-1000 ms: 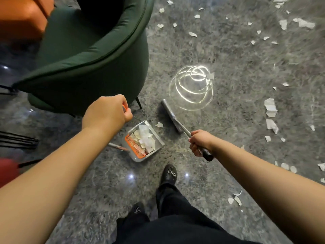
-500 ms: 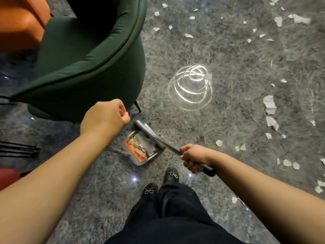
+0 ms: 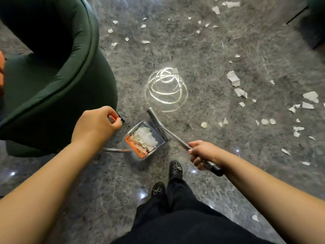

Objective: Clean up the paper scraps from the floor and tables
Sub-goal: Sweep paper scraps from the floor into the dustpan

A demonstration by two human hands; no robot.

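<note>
A metal dustpan with an orange comb edge stands on the grey floor, holding several white paper scraps. My left hand grips the orange top of the dustpan's long handle. My right hand grips the broom handle; the broom head lies at the pan's open right side. Several paper scraps are scattered over the floor to the right and far ahead.
A dark green armchair fills the upper left, close to the dustpan. My black shoes and dark trousers are just below the pan. A bright coiled light reflection shines on the floor. Another dark seat sits at the top right.
The broom head swept left to the dustpan mouth, pushing a scrap in, and now rests at the pan's right edge. My view has shifted a little to the right.
</note>
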